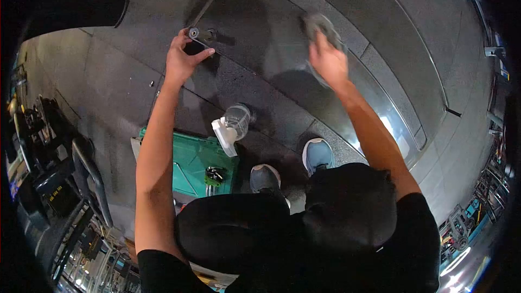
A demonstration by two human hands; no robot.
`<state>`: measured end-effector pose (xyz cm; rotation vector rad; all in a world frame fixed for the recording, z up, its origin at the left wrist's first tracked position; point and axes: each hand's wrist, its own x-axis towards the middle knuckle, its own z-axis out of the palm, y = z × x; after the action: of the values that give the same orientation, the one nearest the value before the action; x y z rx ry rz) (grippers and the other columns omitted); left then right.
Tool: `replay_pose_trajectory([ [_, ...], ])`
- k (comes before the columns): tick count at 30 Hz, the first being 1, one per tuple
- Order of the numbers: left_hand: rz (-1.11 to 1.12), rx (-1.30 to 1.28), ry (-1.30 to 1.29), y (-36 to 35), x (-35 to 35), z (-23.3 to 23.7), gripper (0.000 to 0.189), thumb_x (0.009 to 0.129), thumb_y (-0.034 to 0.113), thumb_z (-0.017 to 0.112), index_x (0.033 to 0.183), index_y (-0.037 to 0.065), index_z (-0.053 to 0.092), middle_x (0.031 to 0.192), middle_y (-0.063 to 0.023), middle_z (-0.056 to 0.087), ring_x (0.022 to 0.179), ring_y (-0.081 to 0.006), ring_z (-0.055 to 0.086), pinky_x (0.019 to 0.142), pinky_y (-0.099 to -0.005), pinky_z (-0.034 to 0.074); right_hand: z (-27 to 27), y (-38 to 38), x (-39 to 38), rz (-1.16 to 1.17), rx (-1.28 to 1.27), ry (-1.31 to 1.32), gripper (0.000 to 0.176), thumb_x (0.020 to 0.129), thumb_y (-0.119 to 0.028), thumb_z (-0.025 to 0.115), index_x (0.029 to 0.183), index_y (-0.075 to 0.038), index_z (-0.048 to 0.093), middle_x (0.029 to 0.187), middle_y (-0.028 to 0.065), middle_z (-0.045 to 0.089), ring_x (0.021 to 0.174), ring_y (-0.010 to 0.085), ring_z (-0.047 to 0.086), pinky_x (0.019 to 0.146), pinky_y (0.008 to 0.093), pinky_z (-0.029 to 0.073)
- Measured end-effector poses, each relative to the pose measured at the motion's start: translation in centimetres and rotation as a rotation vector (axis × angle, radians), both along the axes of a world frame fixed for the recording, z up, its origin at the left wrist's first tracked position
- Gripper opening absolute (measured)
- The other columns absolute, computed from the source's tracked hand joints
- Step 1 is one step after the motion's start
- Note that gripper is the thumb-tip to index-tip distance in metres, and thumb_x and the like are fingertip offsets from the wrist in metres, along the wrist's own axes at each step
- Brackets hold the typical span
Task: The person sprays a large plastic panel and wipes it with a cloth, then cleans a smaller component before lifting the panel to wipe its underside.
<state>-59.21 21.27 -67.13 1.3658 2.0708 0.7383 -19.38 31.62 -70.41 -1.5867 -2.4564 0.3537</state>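
Note:
My left hand (pixel 183 58) reaches up and grips a small metal fitting (pixel 194 33) on a dark panel, thumb and fingers closed around it. Farther right, my right hand (pixel 328 59) presses a grey cloth (pixel 321 26) flat against the glossy dark panel (pixel 260 59). Both arms are stretched out in front of me. A clear spray bottle (pixel 232 125) with a white trigger stands on the floor below the panel, between my arms.
A green toolbox (pixel 190 165) lies on the floor by my left knee. My two grey shoes (pixel 317 154) are planted near the panel's base. Shelving with tools and equipment lines the left edge (pixel 49 184) and the right edge (pixel 477 206).

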Motion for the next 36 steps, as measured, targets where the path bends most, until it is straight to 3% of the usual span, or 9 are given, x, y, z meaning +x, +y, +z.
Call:
replay_pose_trajectory([
  [2,-0.002,-0.032,0.058,0.3,0.3,0.2,0.105,0.070,0.037,0.096,0.149,-0.009,0.044,0.136,-0.0226,0.060,0.126,-0.0317,0.063,0.107,-0.0406,0.050,0.5,-3.0,8.0,-0.075,-0.018,-0.054,0.052,0.097,-0.030,0.062,0.145,-0.012,0.052,0.099,0.0187,0.075,0.078,0.0392,0.073,0.070,0.0506,0.060],
  [5,0.109,-0.048,-0.021,0.2,0.3,-0.1,0.090,0.074,0.023,0.096,0.146,-0.005,0.050,0.119,-0.0116,0.070,0.111,-0.0190,0.067,0.099,-0.0331,0.052,-0.8,-9.2,21.8,-0.299,-0.130,-0.187,0.050,0.098,-0.030,0.064,0.143,-0.008,0.054,0.102,0.0230,0.074,0.078,0.0404,0.073,0.068,0.0496,0.060],
  [7,0.068,-0.132,-0.064,0.5,0.5,1.1,0.106,0.070,0.031,0.097,0.150,-0.011,0.042,0.140,-0.0228,0.058,0.125,-0.0271,0.062,0.107,-0.0395,0.050,-0.8,-13.1,29.8,-0.325,0.021,-0.256,0.049,0.098,-0.026,0.064,0.140,-0.002,0.055,0.098,0.0258,0.074,0.076,0.0439,0.073,0.064,0.0520,0.059],
  [12,0.072,-0.104,-0.084,0.6,0.1,0.5,0.104,0.069,0.029,0.098,0.150,-0.009,0.044,0.135,-0.0193,0.060,0.123,-0.0269,0.062,0.105,-0.0393,0.051,-1.0,-13.8,34.0,-0.217,0.063,-0.259,0.047,0.095,-0.017,0.067,0.138,-0.001,0.058,0.097,0.0239,0.073,0.077,0.0403,0.073,0.063,0.0477,0.059],
  [15,0.084,-0.124,-0.081,0.5,0.3,0.9,0.102,0.069,0.029,0.098,0.150,-0.006,0.046,0.133,-0.0174,0.061,0.123,-0.0272,0.063,0.106,-0.0403,0.050,-0.5,-10.4,29.0,0.011,0.137,-0.146,0.059,0.090,-0.012,0.069,0.145,-0.002,0.053,0.101,0.0202,0.072,0.076,0.0363,0.072,0.063,0.0444,0.059],
  [18,0.104,-0.127,-0.092,0.4,0.8,1.7,0.099,0.069,0.029,0.098,0.148,-0.004,0.048,0.133,-0.0160,0.061,0.123,-0.0274,0.063,0.107,-0.0414,0.050,-0.1,-5.7,21.0,0.128,0.082,-0.168,0.066,0.092,-0.015,0.068,0.154,-0.009,0.047,0.099,0.0136,0.072,0.087,0.0293,0.073,0.078,0.0436,0.058],
  [24,0.052,0.029,-0.062,0.2,0.0,0.2,0.095,0.068,0.028,0.098,0.145,-0.002,0.052,0.134,-0.0142,0.061,0.125,-0.0271,0.061,0.108,-0.0410,0.050,0.4,4.2,4.2,0.435,0.099,-0.019,0.067,0.089,-0.020,0.072,0.150,-0.007,0.050,0.082,0.0095,0.064,0.069,0.0282,0.070,0.061,0.0404,0.058],
  [30,0.076,0.038,-0.079,0.1,0.7,0.9,0.094,0.068,0.024,0.098,0.145,-0.004,0.052,0.134,-0.0130,0.060,0.123,-0.0236,0.060,0.108,-0.0381,0.049,-0.6,9.5,-10.4,0.460,0.136,-0.026,0.060,0.091,-0.022,0.068,0.146,-0.006,0.052,0.085,0.0137,0.070,0.071,0.0312,0.072,0.063,0.0425,0.059],
  [36,0.049,-0.002,-0.061,0.5,0.7,1.1,0.095,0.071,0.020,0.097,0.147,-0.006,0.048,0.134,-0.0133,0.060,0.126,-0.0220,0.059,0.110,-0.0363,0.047,-0.8,12.6,-22.6,0.359,0.003,-0.027,0.061,0.092,-0.018,0.062,0.146,0.007,0.047,0.100,0.0200,0.075,0.082,0.0362,0.075,0.071,0.0449,0.062],
])
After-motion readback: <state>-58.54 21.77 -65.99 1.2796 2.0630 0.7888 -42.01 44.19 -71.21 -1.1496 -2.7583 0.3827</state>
